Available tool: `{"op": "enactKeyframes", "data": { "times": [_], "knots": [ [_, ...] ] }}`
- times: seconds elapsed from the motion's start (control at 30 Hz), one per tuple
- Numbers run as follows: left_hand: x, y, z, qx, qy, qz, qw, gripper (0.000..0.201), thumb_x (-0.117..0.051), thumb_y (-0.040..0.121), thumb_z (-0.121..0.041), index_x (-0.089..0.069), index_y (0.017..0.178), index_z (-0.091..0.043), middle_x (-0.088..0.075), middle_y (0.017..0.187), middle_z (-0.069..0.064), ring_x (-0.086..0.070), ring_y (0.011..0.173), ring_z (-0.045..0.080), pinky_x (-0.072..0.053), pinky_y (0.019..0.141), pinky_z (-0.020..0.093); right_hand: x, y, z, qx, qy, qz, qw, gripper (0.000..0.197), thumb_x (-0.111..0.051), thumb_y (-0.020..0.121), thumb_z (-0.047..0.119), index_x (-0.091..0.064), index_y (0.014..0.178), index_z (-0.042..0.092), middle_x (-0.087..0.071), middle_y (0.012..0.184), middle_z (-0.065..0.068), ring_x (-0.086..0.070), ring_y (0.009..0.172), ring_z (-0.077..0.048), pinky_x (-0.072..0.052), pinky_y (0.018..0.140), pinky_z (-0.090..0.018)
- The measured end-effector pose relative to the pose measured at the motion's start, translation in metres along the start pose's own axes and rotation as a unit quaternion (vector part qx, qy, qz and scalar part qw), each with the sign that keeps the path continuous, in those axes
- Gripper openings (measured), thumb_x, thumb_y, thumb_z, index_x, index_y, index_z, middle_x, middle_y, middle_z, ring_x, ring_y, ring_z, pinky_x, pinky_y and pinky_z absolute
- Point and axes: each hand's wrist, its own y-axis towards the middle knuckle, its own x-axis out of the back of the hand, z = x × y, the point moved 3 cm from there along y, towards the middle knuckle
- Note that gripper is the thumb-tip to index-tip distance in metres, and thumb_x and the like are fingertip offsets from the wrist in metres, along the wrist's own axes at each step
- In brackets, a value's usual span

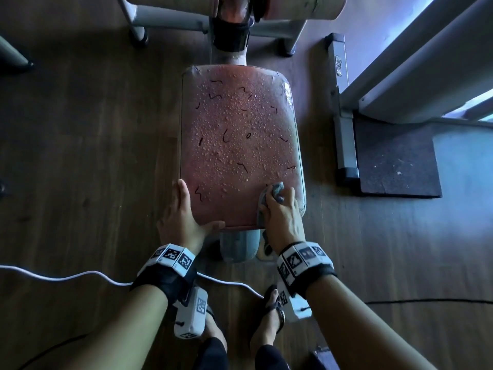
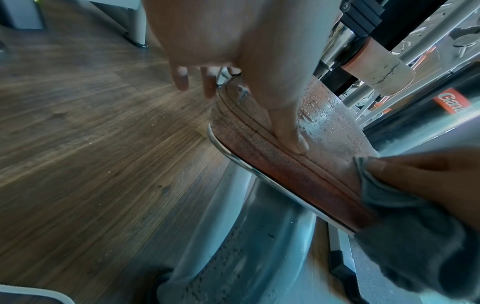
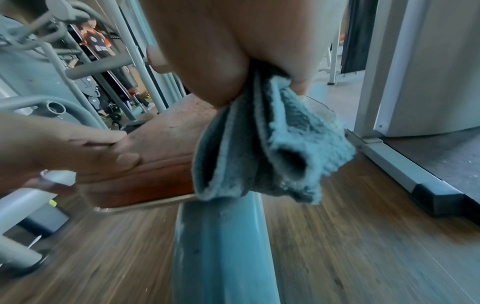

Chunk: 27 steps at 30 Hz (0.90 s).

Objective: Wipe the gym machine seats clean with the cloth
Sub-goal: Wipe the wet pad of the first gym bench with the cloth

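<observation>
A reddish-brown padded seat (image 1: pixel 240 145) stands before me, covered in water drops and dark squiggly marks. My right hand (image 1: pixel 278 209) grips a bunched grey-blue cloth (image 1: pixel 277 192) at the seat's near right corner; part of the cloth (image 3: pixel 272 148) hangs below the hand over the seat's front edge. My left hand (image 1: pixel 184 212) rests on the near left corner, thumb (image 2: pixel 288 131) along the front edge of the seat (image 2: pixel 324 127) and fingers straight down its left side. In the right wrist view the left hand (image 3: pixel 85 150) touches the seat's front edge (image 3: pixel 145 181).
A pale metal post (image 3: pixel 221 246) carries the seat. Padded rollers and frame (image 1: pixel 234 12) stand beyond it. Another machine's base with a dark mat (image 1: pixel 394 161) lies to the right. A white cable (image 1: pixel 80 276) crosses the wood floor near my sandalled feet (image 1: pixel 269 316).
</observation>
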Motion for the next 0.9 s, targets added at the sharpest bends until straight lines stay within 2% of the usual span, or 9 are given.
{"op": "enactKeyframes", "data": {
  "times": [0.07, 0.2, 0.27, 0.33, 0.5, 0.63, 0.7, 0.77, 0.9],
  "knots": [
    [0.002, -0.001, -0.001, 0.005, 0.021, 0.009, 1.000, 0.137, -0.073, 0.051, -0.074, 0.000, 0.156, -0.023, -0.007, 0.163, 0.003, -0.024, 0.145, 0.030, -0.032, 0.106, 0.056, 0.002, 0.009, 0.007, -0.005, -0.011, 0.008, 1.000, 0.046, -0.047, 0.099, 0.029, -0.043, 0.143, 0.018, -0.034, 0.129, -0.012, -0.045, 0.103, -0.031, -0.047, 0.085, -0.039],
    [0.002, -0.001, -0.001, 0.003, 0.004, 0.008, 1.000, 0.137, -0.075, 0.051, -0.071, 0.000, 0.156, -0.023, -0.006, 0.163, 0.003, -0.022, 0.146, 0.030, -0.027, 0.109, 0.057, 0.000, -0.011, 0.010, -0.006, -0.037, 0.030, 0.999, 0.043, -0.048, 0.098, 0.027, -0.045, 0.140, 0.022, -0.034, 0.129, -0.009, -0.046, 0.102, -0.030, -0.051, 0.084, -0.043],
    [0.002, 0.000, 0.000, 0.004, 0.007, 0.007, 1.000, 0.137, -0.078, 0.053, -0.068, 0.000, 0.156, -0.023, -0.007, 0.163, 0.003, -0.022, 0.146, 0.030, -0.027, 0.109, 0.056, -0.001, -0.019, 0.007, 0.010, -0.068, 0.051, 0.996, 0.047, -0.049, 0.098, 0.026, -0.039, 0.144, 0.025, -0.034, 0.129, -0.009, -0.046, 0.100, -0.029, -0.051, 0.084, -0.044],
    [0.002, 0.000, -0.001, 0.001, 0.011, 0.007, 1.000, 0.136, -0.078, 0.053, -0.068, 0.000, 0.156, -0.022, -0.006, 0.163, 0.002, -0.020, 0.147, 0.028, -0.025, 0.110, 0.056, 0.005, -0.010, 0.006, 0.021, -0.083, 0.057, 0.995, 0.049, -0.045, 0.100, 0.030, -0.033, 0.147, 0.028, -0.031, 0.131, -0.008, -0.045, 0.104, -0.029, -0.047, 0.088, -0.043],
    [0.002, -0.001, -0.001, -0.004, 0.005, 0.007, 1.000, 0.135, -0.077, 0.054, -0.068, -0.001, 0.156, -0.021, -0.005, 0.164, 0.002, -0.015, 0.149, 0.025, -0.023, 0.113, 0.055, 0.014, 0.020, 0.010, -0.001, -0.098, 0.047, 0.994, 0.047, -0.040, 0.101, 0.035, -0.032, 0.146, 0.026, -0.030, 0.136, -0.009, -0.044, 0.108, -0.030, -0.044, 0.091, -0.044],
    [-0.003, 0.002, 0.006, -0.010, -0.027, -0.002, 1.000, 0.137, -0.082, 0.051, -0.064, -0.001, 0.155, -0.024, -0.008, 0.163, 0.003, -0.018, 0.148, 0.026, -0.030, 0.112, 0.056, 0.010, -0.001, 0.009, 0.003, -0.087, 0.066, 0.994, 0.051, -0.043, 0.099, 0.040, -0.035, 0.147, 0.023, -0.030, 0.137, -0.011, -0.044, 0.109, -0.030, -0.046, 0.092, -0.046],
    [-0.006, 0.004, 0.010, -0.012, -0.051, -0.007, 0.999, 0.138, -0.085, 0.050, -0.060, -0.002, 0.155, -0.025, -0.009, 0.163, 0.005, -0.017, 0.148, 0.026, -0.031, 0.111, 0.056, 0.010, -0.009, 0.005, 0.025, -0.100, 0.072, 0.992, 0.055, -0.042, 0.099, 0.043, -0.031, 0.149, 0.024, -0.030, 0.138, -0.011, -0.044, 0.110, -0.030, -0.045, 0.094, -0.044],
    [-0.007, 0.005, 0.012, -0.016, -0.046, -0.006, 0.999, 0.139, -0.082, 0.050, -0.065, 0.001, 0.155, -0.028, -0.009, 0.163, 0.005, -0.016, 0.148, 0.027, -0.030, 0.112, 0.056, 0.012, -0.003, 0.001, 0.042, -0.117, 0.069, 0.990, 0.057, -0.038, 0.101, 0.043, -0.023, 0.152, 0.024, -0.030, 0.138, -0.011, -0.044, 0.111, -0.029, -0.041, 0.097, -0.043],
    [-0.003, 0.003, 0.007, -0.012, -0.017, 0.001, 1.000, 0.137, -0.076, 0.051, -0.070, 0.001, 0.155, -0.026, -0.008, 0.163, 0.003, -0.017, 0.148, 0.027, -0.030, 0.112, 0.056, 0.016, 0.025, 0.002, 0.013, -0.119, 0.052, 0.991, 0.058, -0.036, 0.101, 0.044, -0.019, 0.153, 0.025, -0.027, 0.142, -0.012, -0.043, 0.116, -0.031, -0.040, 0.097, -0.044]
  ]
}}
